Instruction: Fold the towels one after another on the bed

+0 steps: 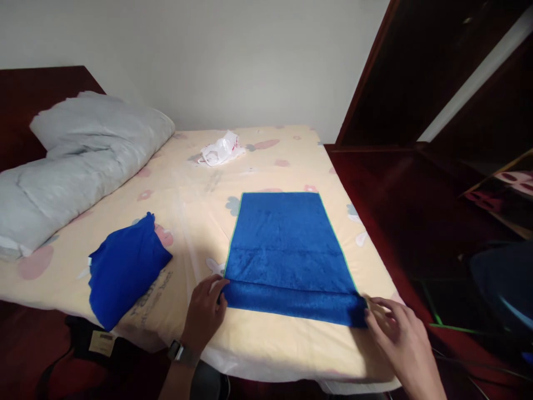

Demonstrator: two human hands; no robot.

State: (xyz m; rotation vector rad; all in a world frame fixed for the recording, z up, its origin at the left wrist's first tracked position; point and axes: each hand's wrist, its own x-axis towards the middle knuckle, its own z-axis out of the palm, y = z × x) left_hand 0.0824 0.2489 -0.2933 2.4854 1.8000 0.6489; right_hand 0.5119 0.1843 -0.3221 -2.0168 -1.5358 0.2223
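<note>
A blue towel [287, 239] with a thin green edge lies flat on the bed, its near end folded over into a thick band. My left hand [207, 305], with a watch at the wrist, pinches the left end of that band between thumb and fingers. At the band's right end, my right hand [400, 333] has its thumb and fingers closed on the towel's corner. A crumpled bright blue cloth [125, 269] rests on the bed to the left of my left hand.
A grey quilt [83, 161] is heaped at the bed's left side. Farther back on the patterned sheet [187, 200] lies a white plastic bag [222, 150]. Beyond the bed's right edge is a dark red floor with pink items at the far right.
</note>
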